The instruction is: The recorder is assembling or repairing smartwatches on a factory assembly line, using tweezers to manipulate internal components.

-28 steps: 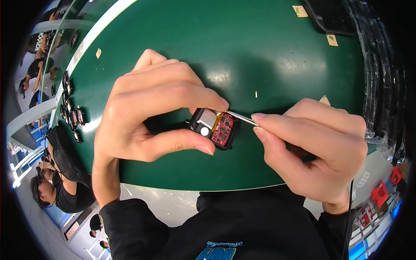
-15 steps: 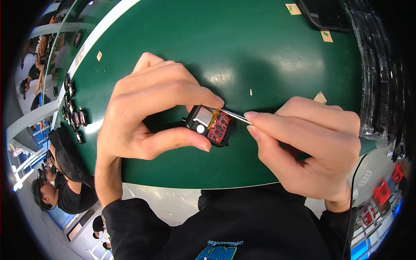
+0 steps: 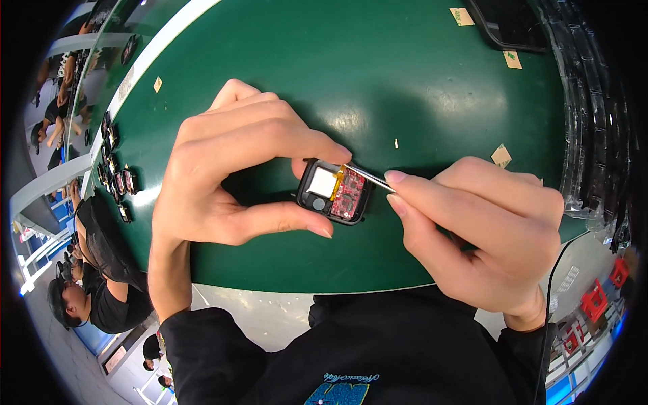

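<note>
My left hand (image 3: 223, 165) holds a small open electronic device (image 3: 302, 191) with a black housing between thumb and index finger. Inside it sit a silver battery (image 3: 322, 183), a grey round disc (image 3: 318, 203), a strip of yellow tape (image 3: 338, 183) and a red circuit board (image 3: 352, 196). My right hand (image 3: 482, 233) pinches a thin metal tool (image 3: 371, 179) between thumb and index finger. The tool's tip reaches the housing's upper edge, beside the board and close to my left index fingertip. Whether the tool has two prongs I cannot tell.
A green table (image 3: 270, 47) lies beneath my hands. Several small black devices (image 3: 125, 182) sit at its left edge. Black plastic-wrapped strips (image 3: 587, 121) line the right side, near a black tray (image 3: 509, 27) and paper scraps (image 3: 501, 156). A co-worker (image 3: 111, 297) is at left.
The device has shifted slightly right and tilted in my left hand, so its battery and disc reflect light differently. My right hand has moved slightly, with the tool's tip still at the housing's upper edge.
</note>
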`<state>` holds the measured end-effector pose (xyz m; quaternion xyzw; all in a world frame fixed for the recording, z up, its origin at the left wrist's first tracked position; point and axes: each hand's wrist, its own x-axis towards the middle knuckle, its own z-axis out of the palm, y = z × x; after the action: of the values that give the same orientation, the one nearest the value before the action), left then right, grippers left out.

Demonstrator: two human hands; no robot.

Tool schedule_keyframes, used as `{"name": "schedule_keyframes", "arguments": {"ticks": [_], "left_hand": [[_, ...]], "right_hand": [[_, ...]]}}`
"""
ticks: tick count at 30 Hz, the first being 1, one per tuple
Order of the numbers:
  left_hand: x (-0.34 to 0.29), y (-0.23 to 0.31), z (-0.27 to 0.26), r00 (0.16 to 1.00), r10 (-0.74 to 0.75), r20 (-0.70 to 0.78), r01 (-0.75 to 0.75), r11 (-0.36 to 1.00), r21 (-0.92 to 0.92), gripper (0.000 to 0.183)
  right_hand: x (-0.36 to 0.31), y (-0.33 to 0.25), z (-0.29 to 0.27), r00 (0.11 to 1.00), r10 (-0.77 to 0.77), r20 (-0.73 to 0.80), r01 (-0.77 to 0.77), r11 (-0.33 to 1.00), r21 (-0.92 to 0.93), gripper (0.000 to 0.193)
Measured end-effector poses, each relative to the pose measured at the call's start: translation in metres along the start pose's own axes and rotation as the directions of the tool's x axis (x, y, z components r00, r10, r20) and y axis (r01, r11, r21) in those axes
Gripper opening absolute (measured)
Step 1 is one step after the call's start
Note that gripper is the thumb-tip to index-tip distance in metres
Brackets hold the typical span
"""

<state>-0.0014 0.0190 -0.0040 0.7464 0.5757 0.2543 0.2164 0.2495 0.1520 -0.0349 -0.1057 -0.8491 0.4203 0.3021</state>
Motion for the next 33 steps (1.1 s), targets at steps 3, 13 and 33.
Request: {"name": "schedule_keyframes", "arguments": {"ticks": [3, 13, 33], "left_hand": [[0.001, -0.001, 0.001, 1.000, 0.005, -0.010, -0.005, 1.000, -0.003, 0.066], [0.007, 0.014, 0.001, 0.997, -0.071, -0.024, 0.072, 0.994, 0.078, 0.061], [0.222, 0.129, 0.000, 0.891, 0.444, -0.094, -0.448, 0.893, -0.030, 0.055]], "right_hand": [[-0.001, 0.003, 0.001, 0.999, -0.033, 0.004, 0.033, 0.999, -0.001, 0.026], [0.000, -0.006, -0.017, 0.990, 0.076, -0.120, -0.082, 0.996, -0.044, 0.024], [-0.012, 0.001, -0.013, 0.967, 0.142, -0.211, -0.077, 0.954, 0.291, 0.016]]}}
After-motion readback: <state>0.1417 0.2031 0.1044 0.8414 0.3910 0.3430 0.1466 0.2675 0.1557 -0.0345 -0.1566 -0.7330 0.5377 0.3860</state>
